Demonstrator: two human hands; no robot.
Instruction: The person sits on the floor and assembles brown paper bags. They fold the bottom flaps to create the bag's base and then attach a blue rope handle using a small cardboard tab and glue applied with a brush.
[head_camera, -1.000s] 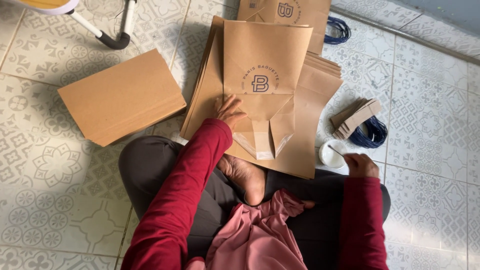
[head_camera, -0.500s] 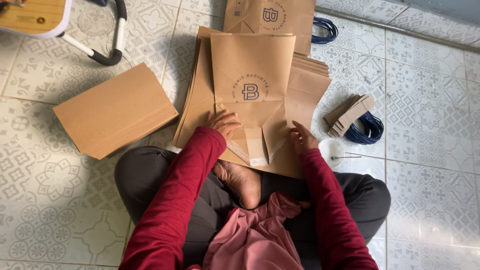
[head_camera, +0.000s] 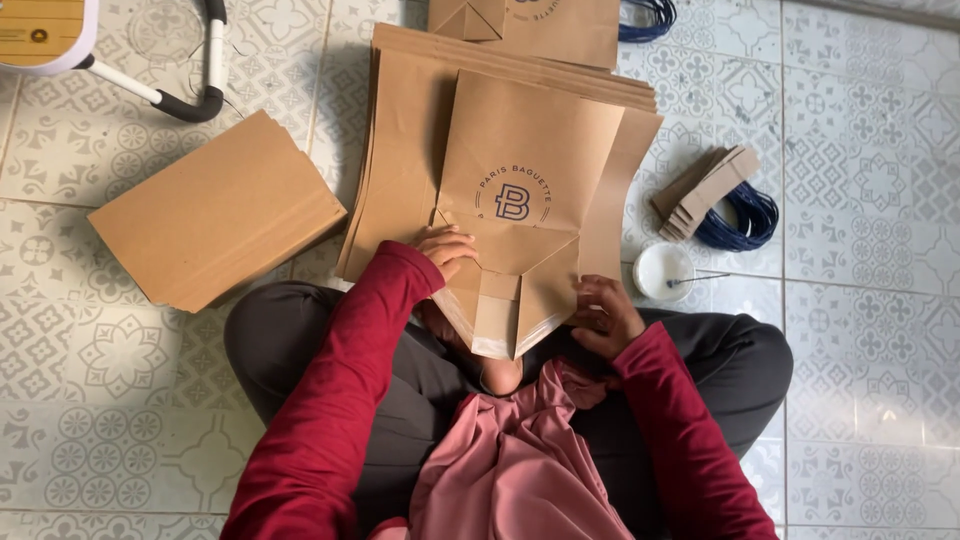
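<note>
Patterned grey-and-white floor tiles (head_camera: 870, 130) lie under a seated person whose crossed legs frame a brown paper bag (head_camera: 525, 200), lying flat on a pile of brown sheets (head_camera: 400, 150). Its folded bottom end points toward the lap. At that end's left edge the left hand (head_camera: 447, 250) rests with fingers curled on the paper; at its right edge the right hand (head_camera: 603, 315) presses the fold with bent fingers. Right of the bag stand a small white cup (head_camera: 663, 270) and a bundle of blue cord (head_camera: 745, 215). Left of it lies a stack of finished bags (head_camera: 215, 210).
</note>
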